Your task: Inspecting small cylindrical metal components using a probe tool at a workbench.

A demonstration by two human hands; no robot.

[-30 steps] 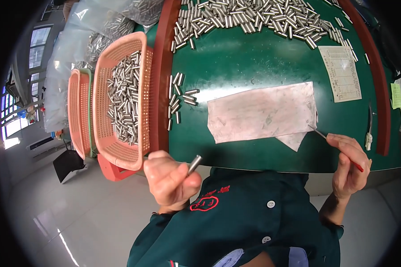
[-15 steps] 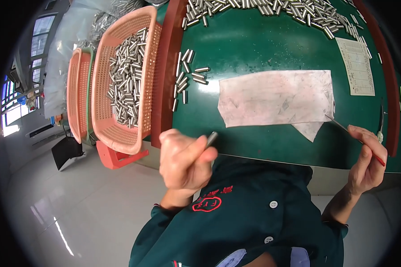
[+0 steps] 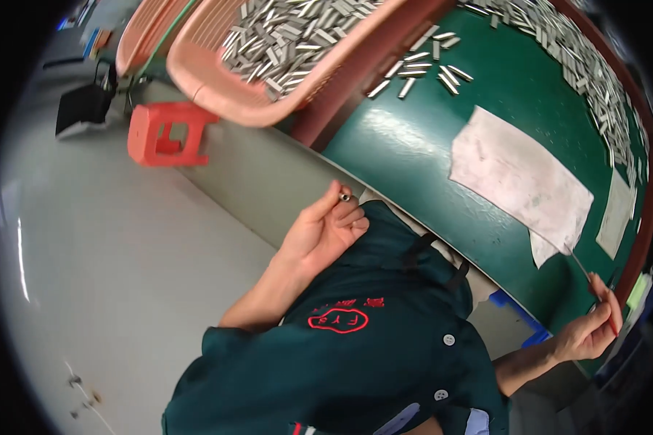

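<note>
Between the thumb and index finger of my left hand [image 3: 321, 230] is a small metal tube [image 3: 345, 196], its round end with a dark hole turned up toward me. That hand is off the table, in front of my dark green shirt, palm up with the other fingers curled. My right hand [image 3: 595, 324] grips a thin metal rod-like tool [image 3: 580, 265] with a red end at the table's right side. The tool's tip meets or hovers over the corner of a stained whitish cloth [image 3: 519, 170]; which one, I cannot tell.
Several loose metal tubes [image 3: 413, 67] lie on the green table [image 3: 384, 138] near its raised red-brown edge. A long pile of tubes [image 3: 588, 72] lines the far side, near a paper sheet [image 3: 617, 217]. At left stand a pink basket [image 3: 218, 90] of tubes and a red stool [image 3: 144, 134].
The view has swung left, so table and baskets appear tilted. My left hand has turned from a knuckles-up fist to palm up, still holding the tube. My right hand keeps the tool at the cloth.
</note>
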